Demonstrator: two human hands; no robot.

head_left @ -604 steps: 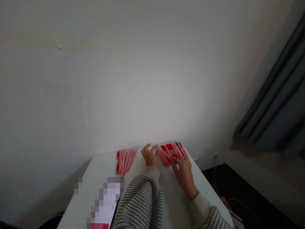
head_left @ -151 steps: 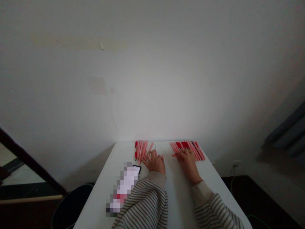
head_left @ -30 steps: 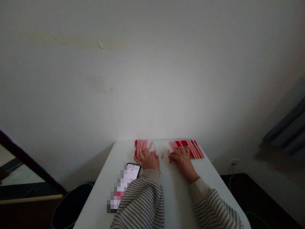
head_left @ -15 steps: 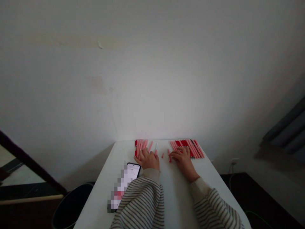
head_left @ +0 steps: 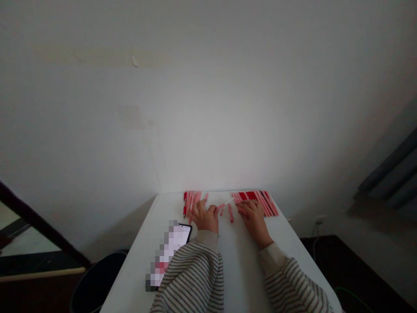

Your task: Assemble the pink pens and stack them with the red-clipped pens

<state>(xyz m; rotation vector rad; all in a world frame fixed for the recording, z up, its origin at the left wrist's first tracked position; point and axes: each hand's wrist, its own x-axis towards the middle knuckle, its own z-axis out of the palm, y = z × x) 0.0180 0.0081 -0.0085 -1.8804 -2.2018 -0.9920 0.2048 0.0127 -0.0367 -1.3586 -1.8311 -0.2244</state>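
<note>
My left hand pinches a thin pink stick with a white tip, which slants up to the right. Beside its fingers, a row of pink and red pens lies at the table's back left. My right hand rests with bent fingers at the near side of a larger row of pink and red pens; whether its fingertips hold anything is unclear. Between the hands lie a short pink tube and a small pink piece.
A phone, partly blurred out, lies on the white table left of my left sleeve. The wall stands behind the table. A dark bin is at the lower left, and a socket with a cable is at the right.
The white-tipped stick has swung from nearly upright to slanting right in my left hand's fingers. My right hand has shifted slightly right, away from the short pink tube.
</note>
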